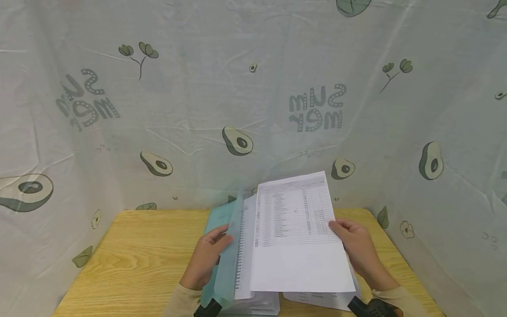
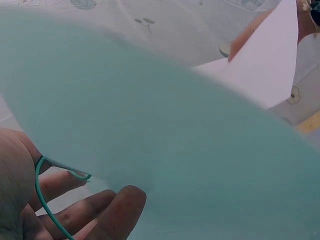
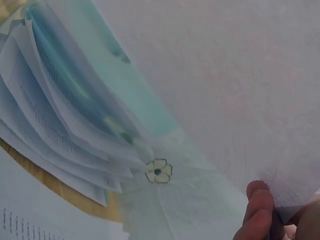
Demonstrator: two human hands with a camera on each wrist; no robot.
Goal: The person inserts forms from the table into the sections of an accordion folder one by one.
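Observation:
My left hand [image 1: 205, 256] grips the edge of a teal plastic folder [image 1: 226, 273], whose cover stands raised. In the left wrist view a thin green cord [image 2: 44, 200] loops by the fingers, and the cover [image 2: 175, 135] hides much of the scene. My right hand [image 1: 359, 250] pinches the right edge of a printed sheet [image 1: 297, 266] with a table of rows, held up over the folder's right side. Between cover and sheet shows a white page with a row of holes [image 1: 246, 251]. From the right wrist, several loose pages [image 3: 55, 120] fan out inside the folder.
Under the held sheet, another printed paper [image 1: 317, 300] lies on the wooden table [image 1: 150, 259], right of a stack of white pages [image 1: 253, 308]. A pale curtain [image 1: 190, 101] with avocado prints hangs behind the table and along both sides.

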